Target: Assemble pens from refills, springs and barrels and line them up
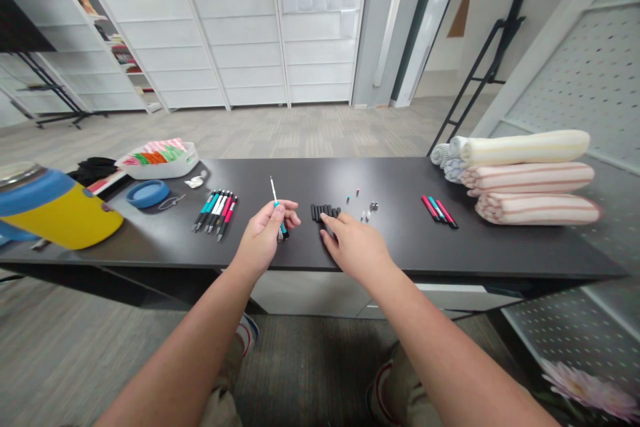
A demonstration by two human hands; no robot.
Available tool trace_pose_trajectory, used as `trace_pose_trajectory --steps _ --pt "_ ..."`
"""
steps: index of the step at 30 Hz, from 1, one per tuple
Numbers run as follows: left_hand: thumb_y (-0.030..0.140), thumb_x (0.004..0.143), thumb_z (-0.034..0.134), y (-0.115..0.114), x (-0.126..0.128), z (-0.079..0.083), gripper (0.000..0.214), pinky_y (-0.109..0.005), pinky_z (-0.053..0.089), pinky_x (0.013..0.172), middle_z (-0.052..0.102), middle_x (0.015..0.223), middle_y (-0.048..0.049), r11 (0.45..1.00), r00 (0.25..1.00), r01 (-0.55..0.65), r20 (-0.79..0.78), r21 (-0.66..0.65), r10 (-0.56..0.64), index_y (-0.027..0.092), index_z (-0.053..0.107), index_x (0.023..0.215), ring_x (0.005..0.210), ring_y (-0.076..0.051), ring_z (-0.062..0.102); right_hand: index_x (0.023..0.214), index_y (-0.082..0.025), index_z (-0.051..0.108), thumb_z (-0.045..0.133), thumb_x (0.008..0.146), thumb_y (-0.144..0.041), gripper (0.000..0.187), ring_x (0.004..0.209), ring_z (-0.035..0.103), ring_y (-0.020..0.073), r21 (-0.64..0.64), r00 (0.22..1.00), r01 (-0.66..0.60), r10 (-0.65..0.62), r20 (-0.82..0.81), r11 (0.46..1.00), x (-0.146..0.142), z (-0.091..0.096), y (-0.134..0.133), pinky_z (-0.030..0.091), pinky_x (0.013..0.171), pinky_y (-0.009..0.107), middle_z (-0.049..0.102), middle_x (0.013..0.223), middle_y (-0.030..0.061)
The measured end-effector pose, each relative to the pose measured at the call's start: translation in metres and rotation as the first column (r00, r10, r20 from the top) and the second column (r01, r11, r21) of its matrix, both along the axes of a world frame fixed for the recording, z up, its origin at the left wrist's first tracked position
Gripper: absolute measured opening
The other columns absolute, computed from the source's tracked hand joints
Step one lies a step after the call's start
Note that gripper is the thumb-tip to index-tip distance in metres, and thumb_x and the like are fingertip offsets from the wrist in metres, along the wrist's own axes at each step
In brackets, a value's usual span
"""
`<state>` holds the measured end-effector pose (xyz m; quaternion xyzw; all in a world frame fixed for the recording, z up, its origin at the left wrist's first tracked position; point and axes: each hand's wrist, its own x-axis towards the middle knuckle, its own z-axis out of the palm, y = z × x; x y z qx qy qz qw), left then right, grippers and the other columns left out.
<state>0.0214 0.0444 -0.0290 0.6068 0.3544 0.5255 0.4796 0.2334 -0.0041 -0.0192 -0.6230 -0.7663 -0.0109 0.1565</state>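
Note:
My left hand (264, 230) is closed around a partly assembled teal pen (277, 203). A thin white refill (273, 188) sticks up out of it, and its dark, clipped end shows below the fingers. My right hand (357, 240) reaches over a row of short black pen grips (319, 211). Its fingertips touch the row, with thumb and index finger apart. Right of the grips lie small pen parts: a teal piece (348, 199), a red piece (357, 192), clear bits (367, 216) and metal bits (374, 205).
Several whole pens (216, 210) lie at the left, and teal and red barrels (439, 211) at the right. Rolled towels (530, 177) are stacked at the right end. A yellow container (60, 210), a blue lid (147, 193) and a white basket (187, 163) stand left.

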Motion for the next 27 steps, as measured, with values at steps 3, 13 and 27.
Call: trace_pose_trajectory --steps 3,13,27 --pt "0.049 0.105 0.054 0.000 0.001 0.000 0.036 -0.029 0.049 0.080 0.070 0.088 -0.0054 1.000 1.000 0.005 0.007 -0.001 -0.005 0.018 0.070 0.114 0.083 -0.016 0.062 0.141 -0.027 0.066 0.049 0.108 -0.039 0.039 0.094 0.074 0.0231 -0.003 1.000 0.003 -0.003 0.004 1.000 -0.001 0.000 0.000 0.053 0.073 0.032 0.073 0.118 0.0078" --pt "0.048 0.104 0.055 -0.005 0.005 0.009 0.035 -0.030 0.049 0.080 0.069 0.085 -0.0044 0.999 0.998 -0.036 -0.056 0.020 0.037 0.018 0.071 0.108 0.081 -0.017 0.061 0.127 -0.030 0.067 0.053 0.107 -0.040 0.026 0.085 0.070 0.0201 0.046 1.000 0.001 0.000 -0.019 0.999 0.000 0.000 -0.005 0.046 0.065 0.030 0.069 0.118 0.0047" --pt "0.043 0.109 0.044 -0.010 -0.009 0.015 0.033 -0.032 0.049 0.084 0.074 0.095 -0.0045 0.958 0.856 -0.046 -0.483 0.284 0.185 0.022 0.068 0.116 0.091 -0.020 0.068 0.111 -0.021 0.070 0.063 0.102 -0.036 0.019 0.089 0.071 0.0225 0.022 0.995 0.065 -0.063 -0.073 0.998 0.005 -0.001 -0.009 0.051 0.070 0.032 0.069 0.115 0.0076"
